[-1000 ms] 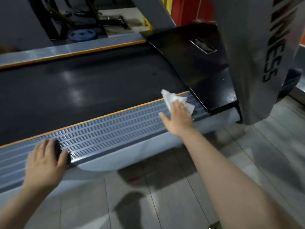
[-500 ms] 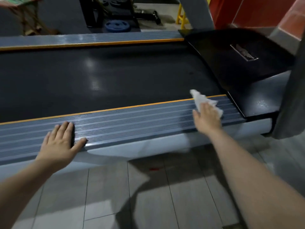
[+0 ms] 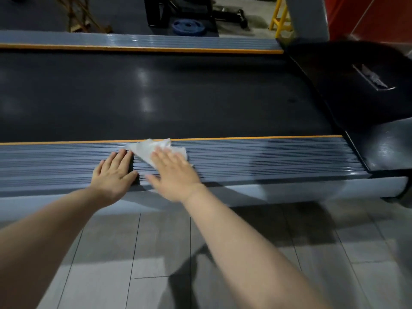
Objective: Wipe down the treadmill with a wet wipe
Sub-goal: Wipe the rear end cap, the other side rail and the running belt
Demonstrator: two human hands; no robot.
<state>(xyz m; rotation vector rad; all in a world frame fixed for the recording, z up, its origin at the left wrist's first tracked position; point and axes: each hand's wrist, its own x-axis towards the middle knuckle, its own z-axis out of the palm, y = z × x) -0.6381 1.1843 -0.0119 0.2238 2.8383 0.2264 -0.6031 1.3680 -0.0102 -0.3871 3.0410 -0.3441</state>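
The treadmill lies across the view, with a dark belt (image 3: pixel 156 92) between two grey ribbed side rails edged in orange. On the near rail (image 3: pixel 267 157) my right hand (image 3: pixel 172 172) presses flat on a crumpled white wet wipe (image 3: pixel 148 150), whose far part shows beyond my fingers. My left hand (image 3: pixel 113 175) rests flat on the same rail just to the left, fingers apart, holding nothing. The two hands almost touch.
A glossy black motor cover (image 3: pixel 356 85) closes the treadmill's right end, with a grey upright (image 3: pixel 305 16) behind it. Beyond the far rail (image 3: pixel 156 42) lie a blue weight plate (image 3: pixel 189 26), a dark rack and a yellow stool (image 3: pixel 278 18). Grey floor tiles (image 3: pixel 156 253) run under my arms.
My right hand has slid the wipe leftwards along the near rail, away from the motor cover, up to my left hand. The view has shifted left with it.
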